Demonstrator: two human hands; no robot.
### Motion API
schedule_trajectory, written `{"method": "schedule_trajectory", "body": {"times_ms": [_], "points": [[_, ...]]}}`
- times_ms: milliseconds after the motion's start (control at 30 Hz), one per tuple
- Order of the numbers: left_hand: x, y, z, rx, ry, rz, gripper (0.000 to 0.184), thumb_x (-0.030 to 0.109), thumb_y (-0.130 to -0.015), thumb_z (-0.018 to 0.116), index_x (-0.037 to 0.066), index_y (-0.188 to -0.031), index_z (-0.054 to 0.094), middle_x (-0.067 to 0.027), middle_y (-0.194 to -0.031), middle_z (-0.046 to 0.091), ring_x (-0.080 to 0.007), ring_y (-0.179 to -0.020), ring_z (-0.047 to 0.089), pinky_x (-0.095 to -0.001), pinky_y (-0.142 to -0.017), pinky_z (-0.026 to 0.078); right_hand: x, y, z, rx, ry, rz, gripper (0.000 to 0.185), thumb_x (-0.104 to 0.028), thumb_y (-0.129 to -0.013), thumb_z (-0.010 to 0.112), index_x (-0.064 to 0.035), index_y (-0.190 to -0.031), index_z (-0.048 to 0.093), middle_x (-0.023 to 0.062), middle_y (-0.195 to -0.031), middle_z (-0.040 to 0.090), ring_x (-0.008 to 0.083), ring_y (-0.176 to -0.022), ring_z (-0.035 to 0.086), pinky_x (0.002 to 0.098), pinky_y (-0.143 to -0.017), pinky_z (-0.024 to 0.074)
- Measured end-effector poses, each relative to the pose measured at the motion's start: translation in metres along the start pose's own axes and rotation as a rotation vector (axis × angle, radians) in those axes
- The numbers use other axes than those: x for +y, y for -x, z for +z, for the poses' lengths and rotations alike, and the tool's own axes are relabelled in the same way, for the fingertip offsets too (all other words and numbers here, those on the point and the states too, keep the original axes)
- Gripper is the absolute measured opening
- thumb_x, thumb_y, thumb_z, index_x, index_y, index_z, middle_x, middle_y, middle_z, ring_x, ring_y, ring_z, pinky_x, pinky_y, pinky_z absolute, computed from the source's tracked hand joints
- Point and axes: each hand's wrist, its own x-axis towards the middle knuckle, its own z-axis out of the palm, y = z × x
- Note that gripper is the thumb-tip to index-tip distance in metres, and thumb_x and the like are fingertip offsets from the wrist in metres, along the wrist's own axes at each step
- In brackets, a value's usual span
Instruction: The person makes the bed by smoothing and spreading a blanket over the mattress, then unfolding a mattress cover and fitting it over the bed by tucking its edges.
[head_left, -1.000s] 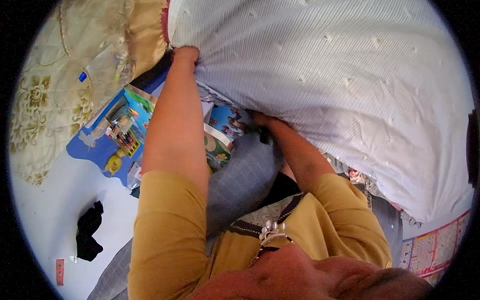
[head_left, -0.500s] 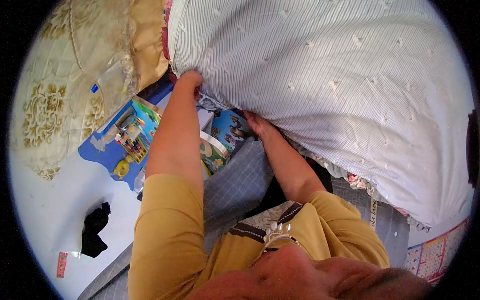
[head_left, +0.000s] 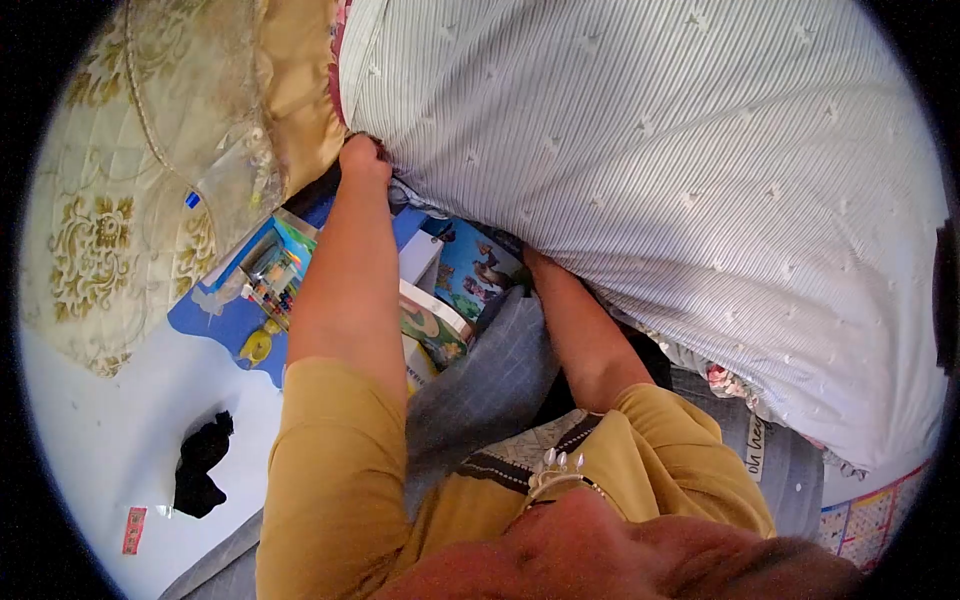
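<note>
A large white striped sheet [head_left: 640, 150] covers the bedding from the top to the right. My left hand [head_left: 364, 155] is at its left corner, beside a gold satin edge; its fingers are mostly hidden, and what they grip cannot be made out. My right hand [head_left: 532, 262] reaches under the sheet's lower edge, with its fingers out of sight. Between my arms lie a blue picture book [head_left: 465, 265], a white box [head_left: 420, 258] and a green patterned box [head_left: 432, 325].
At the left, a blue board [head_left: 215, 315] carries small items and a yellow round object [head_left: 257, 346]. A black cloth [head_left: 203, 465] and a red strip [head_left: 133, 530] lie on the white floor. A cream quilt [head_left: 100, 230] fills the upper left.
My left hand has moved down from its first position, then slightly left. My right hand's fingers, partly visible half a second ago, are now under the sheet. The sheet's folds have shifted.
</note>
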Motion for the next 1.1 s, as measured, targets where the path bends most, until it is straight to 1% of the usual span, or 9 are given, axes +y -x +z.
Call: {"method": "schedule_trajectory", "body": {"times_ms": [67,200,267,400,467,633,733,867,1100], "points": [[-0.002,-0.013,0.001,-0.053,0.008,0.063,0.04,0.014,-0.086,0.038,0.001,-0.121,0.053,-0.0184,-0.121,0.055,-0.0309,-0.105,0.054,-0.0374,-0.091,0.043,-0.007,0.013,0.008,-0.056,0.122,-0.005,0.055,-0.018,-0.089,0.059,-0.0034,-0.135,0.034,0.0146,-0.135,0.041,0.0256,-0.123,0.041,0.0342,-0.105,0.0337],[-0.003,-0.016,0.009,-0.012,-0.886,0.163,0.044,0.017,-0.086,0.04,0.003,-0.127,0.05,-0.0184,-0.127,0.052,-0.0329,-0.111,0.052,-0.0406,-0.094,0.04,-0.014,0.067,0.025,-0.255,0.111,0.024,0.061,-0.019,-0.087,0.063,-0.0038,-0.137,0.032,0.0149,-0.138,0.038,0.0268,-0.127,0.039,0.0362,-0.109,0.0301],[-0.018,-0.063,0.002,-0.013,-1.485,0.235,0.047,0.019,-0.086,0.04,0.003,-0.129,0.048,-0.0194,-0.13,0.051,-0.0339,-0.113,0.051,-0.0403,-0.095,0.04,-0.01,0.088,0.027,-0.377,-0.255,0.031,0.064,-0.02,-0.086,0.065,-0.004,-0.138,0.031,0.015,-0.14,0.037,0.0273,-0.128,0.037,0.0371,-0.111,0.0283],[0.006,0.047,0.019,0.076,-0.326,-0.297,0.057,0.029,-0.086,0.042,0.005,-0.137,0.039,-0.0167,-0.143,0.037,-0.0312,-0.131,0.035,-0.0417,-0.105,0.029,-0.001,0.086,0.046,-0.402,-0.942,-0.11,0.062,-0.015,-0.086,0.063,-0.0019,-0.138,0.03,0.0162,-0.138,0.038,0.0284,-0.127,0.037,0.0381,-0.112,0.0276],[-0.009,-0.013,0.0,0.103,-0.238,-0.396,0.059,0.032,-0.088,0.04,0.005,-0.14,0.035,-0.0153,-0.145,0.034,-0.0296,-0.134,0.03,-0.0428,-0.107,0.025,0.005,0.074,0.053,-0.38,-1.074,-0.164,0.069,-0.01,-0.083,0.066,-0.0039,-0.14,0.026,0.0145,-0.142,0.033,0.0294,-0.131,0.032,0.0416,-0.113,0.0234],[0.01,-0.001,-0.005,-0.252,0.3,-0.004,0.048,0.02,-0.092,0.034,0.003,-0.136,0.04,-0.0169,-0.14,0.04,-0.0319,-0.126,0.042,-0.0489,-0.103,0.034,0.035,0.062,0.036,-0.244,-0.515,-0.245,0.075,-0.029,-0.085,0.065,-0.0035,-0.142,0.023,0.0138,-0.148,0.025,0.0299,-0.135,0.024,0.0423,-0.114,0.0138],[0.014,0.008,0.002,-0.22,0.383,0.092,0.044,0.017,-0.093,0.034,0.003,-0.134,0.043,-0.0155,-0.135,0.047,-0.0322,-0.119,0.049,-0.0492,-0.099,0.041,0.05,0.037,0.02,-0.018,-0.273,0.127,0.079,-0.043,-0.087,0.059,-0.0022,-0.144,0.023,0.0168,-0.146,0.029,0.0294,-0.134,0.029,0.0428,-0.11,0.0216],[0.022,0.03,0.006,-0.407,0.451,0.24,0.043,0.024,-0.095,0.038,0.005,-0.133,0.044,-0.0142,-0.131,0.05,-0.0316,-0.118,0.051,-0.049,-0.095,0.045,0.028,0.049,0.044,0.407,-0.039,-0.004,0.07,-0.04,-0.086,0.061,0.0,-0.138,0.035,0.0187,-0.138,0.042,0.0297,-0.127,0.04,0.0412,-0.105,0.0304],[0.049,0.059,0.005,-0.474,0.383,0.243,0.049,0.034,-0.095,0.038,0.005,-0.134,0.043,-0.0123,-0.134,0.049,-0.031,-0.122,0.047,-0.0447,-0.1,0.041,0.028,0.04,0.001,0.059,-0.158,-0.007,0.068,-0.039,-0.087,0.061,0.0002,-0.137,0.037,0.0185,-0.136,0.044,0.0296,-0.125,0.042,0.0404,-0.105,0.0313]]}}
